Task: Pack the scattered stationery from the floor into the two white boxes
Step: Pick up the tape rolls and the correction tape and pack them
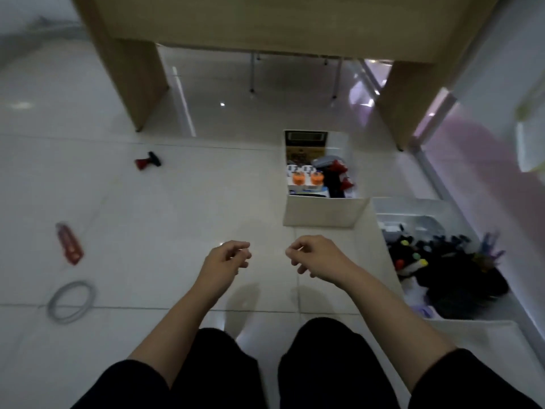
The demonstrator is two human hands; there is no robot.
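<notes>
Left hand (pixel 225 262), right hand (pixel 315 256) empty, fingers loosely curled.

floor (pixel 177 216) | two white boxes (pixel 321 214) (pixel 383 261) | red cutter (pixel 70 243) | red-black clip (pixel 148 162) | grey cable coil (pixel 70 301)

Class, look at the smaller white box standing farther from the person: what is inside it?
The smaller white box holds a calculator, two orange-capped items and red-and-black tools. Whatever lies beneath them is covered.
</notes>
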